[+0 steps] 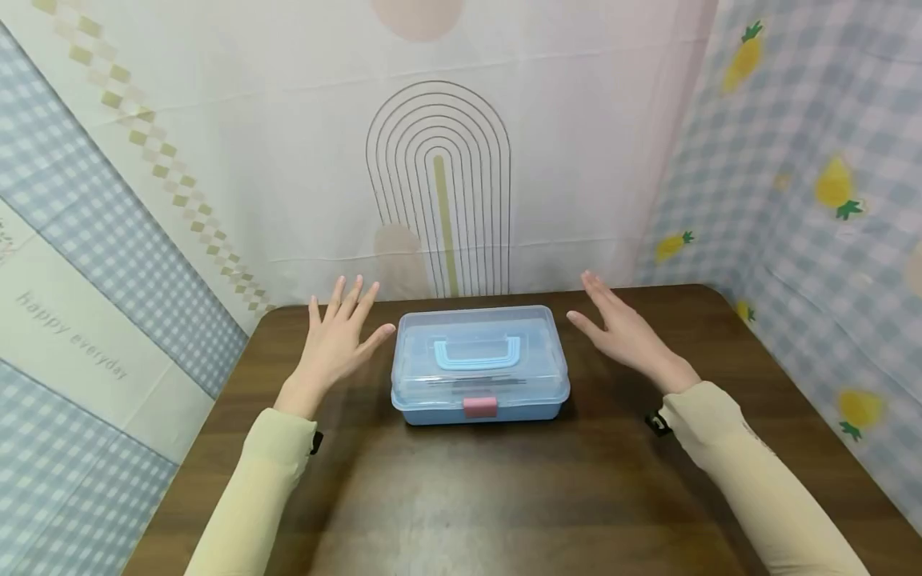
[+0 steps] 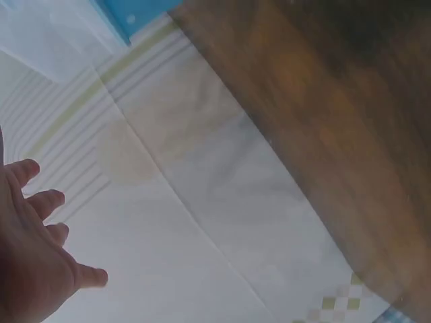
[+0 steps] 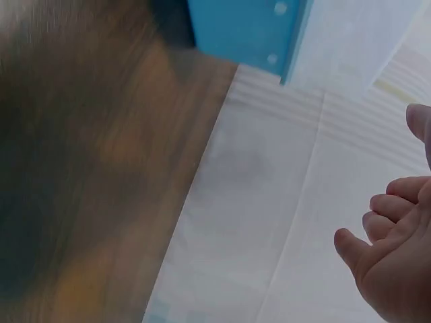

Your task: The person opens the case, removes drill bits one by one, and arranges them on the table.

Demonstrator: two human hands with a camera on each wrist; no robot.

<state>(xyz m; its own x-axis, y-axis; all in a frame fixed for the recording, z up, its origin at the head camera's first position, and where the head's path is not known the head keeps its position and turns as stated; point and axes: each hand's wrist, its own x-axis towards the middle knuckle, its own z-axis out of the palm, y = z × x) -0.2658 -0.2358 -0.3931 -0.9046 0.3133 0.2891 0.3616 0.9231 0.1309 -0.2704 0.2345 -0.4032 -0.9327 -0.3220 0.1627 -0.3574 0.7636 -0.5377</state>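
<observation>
A blue plastic storage box (image 1: 432,417) with a clear lid sits near the back of the table, between the two hands. On its lid lies a light blue handle (image 1: 479,362), and a pink latch (image 1: 479,407) closes the front. My left hand (image 1: 333,344) is spread beside the box's left side, its thumb close to the lid's edge. To the right of the box, my right hand (image 1: 625,330) has straight fingers and holds nothing. Each wrist view catches a blue corner of the box at its top. Thin dark items show faintly through the lid.
The dark wooden table (image 1: 461,496) has its back edge against a white patterned cloth (image 1: 310,160). Blue checked cloth with pineapples (image 1: 835,184) hangs at the right, and another checked cloth (image 1: 144,256) hangs at the left.
</observation>
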